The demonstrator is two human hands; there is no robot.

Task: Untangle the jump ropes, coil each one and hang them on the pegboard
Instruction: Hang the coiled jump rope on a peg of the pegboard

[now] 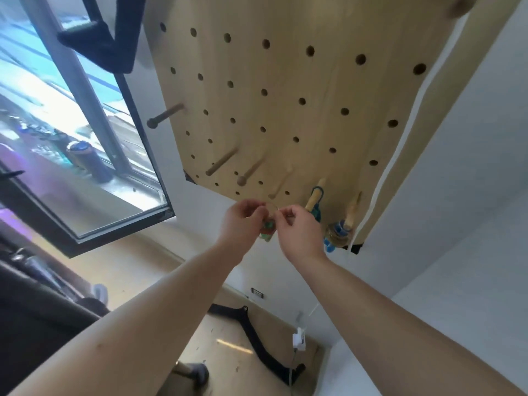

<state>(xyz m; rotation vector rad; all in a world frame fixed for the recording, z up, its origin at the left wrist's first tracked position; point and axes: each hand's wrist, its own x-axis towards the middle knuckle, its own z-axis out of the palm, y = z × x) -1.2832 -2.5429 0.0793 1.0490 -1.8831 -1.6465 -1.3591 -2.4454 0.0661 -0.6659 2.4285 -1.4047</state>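
- The green-and-red jump rope hung bunched between the two hands, just below the lower edge of the pegboard.
- The left hand pinched it with curled fingers. The right hand pinched its thin cord, which arched between the hands.
- A bare peg stood just above the hands.
- A teal rope was looped over a peg to the right, and a blue rope hung from the next.
- The held rope looked like a small, tight bundle; its detail was blurred.

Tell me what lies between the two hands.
In the head view, a green and red rope bundle hangs between the left hand and right hand, both pinching its thin loop.
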